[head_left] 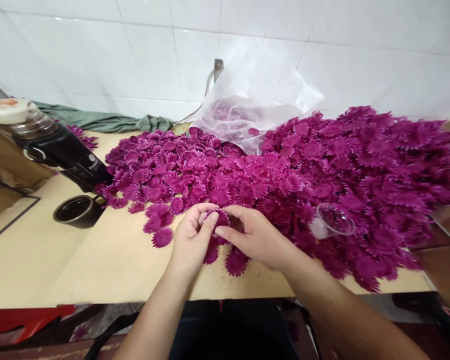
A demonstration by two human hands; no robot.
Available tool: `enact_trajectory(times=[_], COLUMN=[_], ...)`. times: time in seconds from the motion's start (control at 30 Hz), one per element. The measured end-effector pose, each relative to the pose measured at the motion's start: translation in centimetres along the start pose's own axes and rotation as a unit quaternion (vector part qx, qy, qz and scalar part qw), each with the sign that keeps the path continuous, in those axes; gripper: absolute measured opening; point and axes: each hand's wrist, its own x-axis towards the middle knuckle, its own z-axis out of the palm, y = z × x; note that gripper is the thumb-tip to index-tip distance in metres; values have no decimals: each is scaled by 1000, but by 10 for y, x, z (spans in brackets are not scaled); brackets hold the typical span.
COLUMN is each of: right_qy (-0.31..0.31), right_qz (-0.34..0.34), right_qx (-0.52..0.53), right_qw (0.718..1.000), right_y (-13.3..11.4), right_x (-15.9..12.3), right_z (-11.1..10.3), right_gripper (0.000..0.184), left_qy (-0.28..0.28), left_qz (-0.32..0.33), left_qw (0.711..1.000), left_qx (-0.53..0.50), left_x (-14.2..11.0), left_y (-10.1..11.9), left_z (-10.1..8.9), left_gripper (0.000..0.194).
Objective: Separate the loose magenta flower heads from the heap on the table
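Between my two hands, near the front of the table, is a purple artificial flower head (221,220) with a toothed edge. My left hand (197,230) pinches it from the left, thumb across its face. From the right, my right hand (247,230) grips its rim between thumb and fingers. Just below my fingers, another loose purple flower head (236,262) lies on the table. A large pile of the same flower heads (217,175) spreads right behind my hands. Whatever sits beneath the held flower is hidden by my fingers.
At the left stand a black bottle (67,150) and a dark mug (77,212). A clear plastic cup (335,222) lies on the pile at right. Behind, a clear plastic bag (255,95) leans against the tiled wall (146,60). Cardboard (11,175) edges the left side.
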Motion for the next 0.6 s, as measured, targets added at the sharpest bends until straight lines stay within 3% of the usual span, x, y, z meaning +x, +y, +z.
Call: enact_trajectory(times=[0.1, 0.23, 0.33, 0.6], right_qy=[15, 69, 79, 97], right_qz=[5, 29, 38, 16], right_qx=[98, 168, 204, 202], right_qw=[995, 983, 975, 974], right_y=[11, 18, 19, 23], right_x=[3, 5, 5, 7], right_z=[15, 17, 15, 19], right_gripper=[16, 10, 11, 18], left_qy=[2, -38, -56, -28], left_qz=[53, 88, 76, 116], left_qw=[992, 972, 973, 985], left_qx=[117, 214, 209, 122], left_x=[-3, -6, -4, -4], left_y=[-2, -5, -5, 0], left_z=[-1, -7, -9, -4], left_gripper=[22, 26, 29, 29])
